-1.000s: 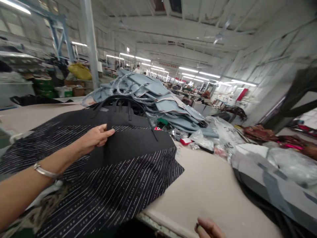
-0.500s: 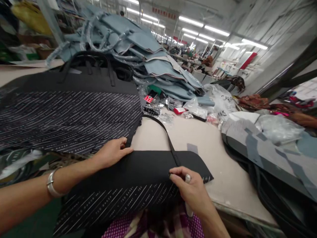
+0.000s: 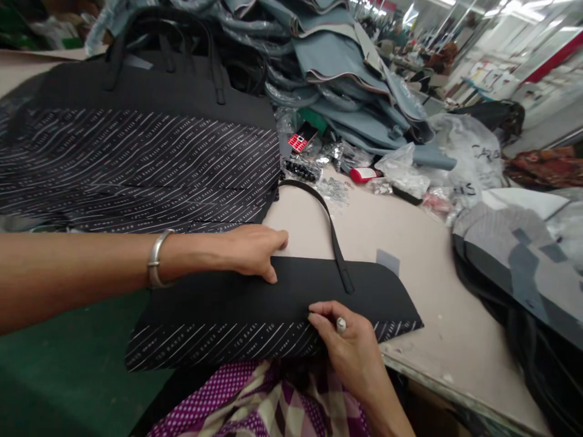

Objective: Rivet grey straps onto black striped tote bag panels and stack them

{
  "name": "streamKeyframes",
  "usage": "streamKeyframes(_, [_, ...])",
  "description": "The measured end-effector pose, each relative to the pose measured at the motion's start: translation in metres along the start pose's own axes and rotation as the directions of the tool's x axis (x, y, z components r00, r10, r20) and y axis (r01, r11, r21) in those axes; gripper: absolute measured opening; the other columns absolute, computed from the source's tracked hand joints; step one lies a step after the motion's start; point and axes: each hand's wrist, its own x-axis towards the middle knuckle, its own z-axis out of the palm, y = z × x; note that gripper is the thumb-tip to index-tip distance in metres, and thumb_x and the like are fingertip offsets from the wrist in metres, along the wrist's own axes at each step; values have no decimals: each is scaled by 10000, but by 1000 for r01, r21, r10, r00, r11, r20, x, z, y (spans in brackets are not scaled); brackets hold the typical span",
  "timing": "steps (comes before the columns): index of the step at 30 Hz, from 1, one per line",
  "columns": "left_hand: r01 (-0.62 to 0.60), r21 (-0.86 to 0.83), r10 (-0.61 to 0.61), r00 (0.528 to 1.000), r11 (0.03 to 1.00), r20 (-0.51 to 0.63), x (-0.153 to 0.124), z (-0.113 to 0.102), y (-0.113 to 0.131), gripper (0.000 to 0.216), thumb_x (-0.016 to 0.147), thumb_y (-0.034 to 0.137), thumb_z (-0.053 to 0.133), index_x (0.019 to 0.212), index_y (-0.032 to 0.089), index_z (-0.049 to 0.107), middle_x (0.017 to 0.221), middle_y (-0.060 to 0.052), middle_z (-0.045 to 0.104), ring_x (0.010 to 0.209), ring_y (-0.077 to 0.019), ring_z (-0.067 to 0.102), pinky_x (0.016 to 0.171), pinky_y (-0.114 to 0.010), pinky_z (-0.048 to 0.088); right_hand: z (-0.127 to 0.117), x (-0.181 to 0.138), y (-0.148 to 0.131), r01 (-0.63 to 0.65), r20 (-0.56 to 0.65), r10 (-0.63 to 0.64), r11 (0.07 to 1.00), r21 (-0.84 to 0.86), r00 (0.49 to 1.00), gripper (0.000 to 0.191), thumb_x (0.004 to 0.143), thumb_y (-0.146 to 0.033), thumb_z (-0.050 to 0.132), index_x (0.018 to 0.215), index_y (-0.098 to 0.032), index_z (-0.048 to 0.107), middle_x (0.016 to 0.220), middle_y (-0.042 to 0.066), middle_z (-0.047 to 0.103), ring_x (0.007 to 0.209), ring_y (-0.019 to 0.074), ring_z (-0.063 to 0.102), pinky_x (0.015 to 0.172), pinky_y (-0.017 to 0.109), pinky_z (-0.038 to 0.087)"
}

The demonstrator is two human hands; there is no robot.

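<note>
A black bag panel (image 3: 218, 297) with a printed striped lower band lies across the table's front edge and over my lap. One end of a thin black strap (image 3: 334, 237) rests on it; the strap curves away to the left. My left hand (image 3: 255, 252) is over the panel's upper edge, index finger and thumb spread apart, its other fingers hidden. My right hand (image 3: 348, 337) is closed at the panel's lower band, thumb and forefinger pinched. A white, pen-like stick (image 3: 341, 325) pokes out between its fingers; most of it is hidden.
More black striped panels with handles (image 3: 136, 158) are piled at the left. Blue-grey bag pieces (image 3: 346, 67) are heaped behind. Small plastic packets, a red-and-white container (image 3: 364, 175) and a grey scrap (image 3: 388, 262) lie on the table. Dark and grey pieces (image 3: 514, 261) stand at the right.
My left hand has let go of the strap's left part and moved right over the panel, fingers now spread. My right hand stays pinched near the lower band. The view has tilted down.
</note>
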Motion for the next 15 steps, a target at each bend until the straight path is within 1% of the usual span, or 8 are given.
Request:
streamKeyframes(3, [-57, 103, 48, 995, 993, 86, 12, -8, 6, 434, 498, 307, 906, 867, 247, 685, 719, 15, 641, 773, -264, 629, 647, -299, 380, 0, 0, 0, -29, 15, 29, 1000, 11, 999, 260, 852, -412, 607, 900, -205, 756, 825, 23, 735, 720, 172, 616, 673, 275, 437])
streamKeyframes(5, [-81, 122, 59, 983, 989, 174, 19, -14, 12, 296, 525, 299, 889, 680, 229, 647, 588, 30, 581, 654, -223, 587, 576, -296, 337, -2, 1, 0, -44, 25, 44, 999, 16, 999, 267, 847, -428, 616, 892, -203, 753, 796, 16, 718, 692, 163, 595, 656, 272, 426])
streamKeyframes(8, [-56, -28, 61, 958, 998, 281, 26, -19, 17, 322, 508, 282, 875, 500, 211, 562, 427, 52, 479, 506, -159, 485, 517, -285, 305, -4, 3, -1, -50, 41, 47, 997, 65, 998, 266, 839, -430, 636, 880, -191, 745, 775, 13, 703, 689, 157, 588, 639, 264, 421])
streamKeyframes(10, [1, -216, 80, 927, 976, 366, 28, -19, 18, 298, 459, 279, 874, 485, 207, 586, 412, 55, 496, 471, -142, 470, 486, -265, 325, -4, 4, -1, -62, 54, 56, 991, 119, 997, 266, 832, -429, 654, 873, -182, 740, 758, 13, 697, 692, 158, 591, 625, 256, 426])
streamKeyframes(11, [43, -314, 103, 895, 948, 433, 28, -18, 18, 264, 436, 280, 870, 518, 208, 630, 444, 48, 547, 476, -147, 496, 476, -257, 355, -5, 4, -1, -69, 57, 62, 988, 140, 996, 266, 828, -429, 662, 868, -178, 740, 749, 14, 695, 691, 158, 592, 619, 254, 431])
streamKeyframes(13, [150, -446, 155, 802, 883, 577, 28, -15, 18, 271, 401, 283, 864, 612, 211, 712, 546, 16, 658, 520, -187, 581, 479, -267, 440, -5, 4, -1, -74, 52, 67, 985, 156, 996, 266, 821, -427, 675, 859, -173, 741, 735, 14, 692, 682, 157, 594, 613, 250, 443])
streamKeyframes(14, [191, -473, 171, 765, 860, 621, 28, -13, 19, 297, 387, 274, 863, 647, 214, 734, 591, 0, 694, 548, -213, 618, 490, -284, 479, -5, 4, -1, -71, 45, 65, 985, 159, 997, 267, 819, -428, 678, 857, -172, 743, 731, 14, 693, 679, 157, 597, 612, 249, 450])
streamKeyframes(15, [207, -492, 170, 769, 846, 616, 28, -11, 19, 317, 366, 254, 865, 656, 216, 744, 608, -12, 710, 565, -235, 641, 496, -304, 506, -6, 3, -1, -65, 36, 60, 985, 160, 998, 267, 816, -429, 681, 853, -172, 744, 731, 15, 695, 678, 157, 602, 611, 248, 456])
